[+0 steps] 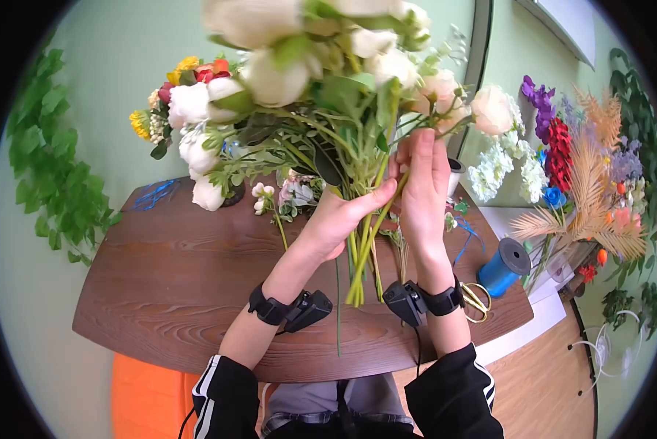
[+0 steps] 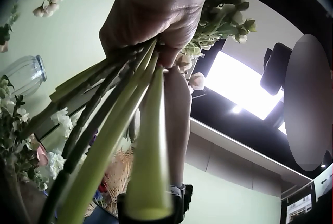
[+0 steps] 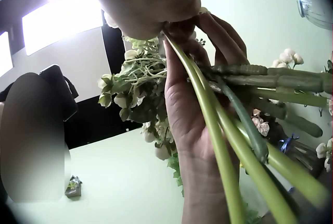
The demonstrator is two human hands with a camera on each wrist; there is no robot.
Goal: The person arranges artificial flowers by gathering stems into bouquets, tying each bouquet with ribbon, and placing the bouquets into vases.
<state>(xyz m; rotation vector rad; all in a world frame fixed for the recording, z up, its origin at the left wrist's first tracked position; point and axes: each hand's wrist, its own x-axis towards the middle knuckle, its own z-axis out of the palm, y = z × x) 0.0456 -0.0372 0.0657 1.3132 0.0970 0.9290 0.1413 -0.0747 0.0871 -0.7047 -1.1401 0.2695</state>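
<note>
bouquet (image 1: 321, 80): artificial, cream and white roses up top with pale pink ones on the right side, lots of green leaves, blooms blurred close to the head camera; held up above the middle of the desk (image 1: 182, 271), not touching it
stems (image 1: 365, 249): long, smooth, light green to yellow-green, bunched tight at the hands and fanning out below; cut ends hang over the desk's near edge
left hand (image 1: 339, 219): grip wrapped round the stem bunch just under the leaves, thumb across the front
right hand (image 1: 423, 190): touching the stems from the right, fingers pointing up into the foliage, thumb side pressed to the bunch; wrist view shows fingers curled round the stems
loose flowers (image 1: 284, 197): small white and pink sprigs lying on the desk toward its far edge, behind the hands
blue ribbon spool (image 1: 505, 267): at the desk's right edge
scissors (image 1: 476, 301): gold handles, near right corner, just beside the spool
second bunch (image 1: 189, 110): white, red and yellow blooms at far left edge
</note>
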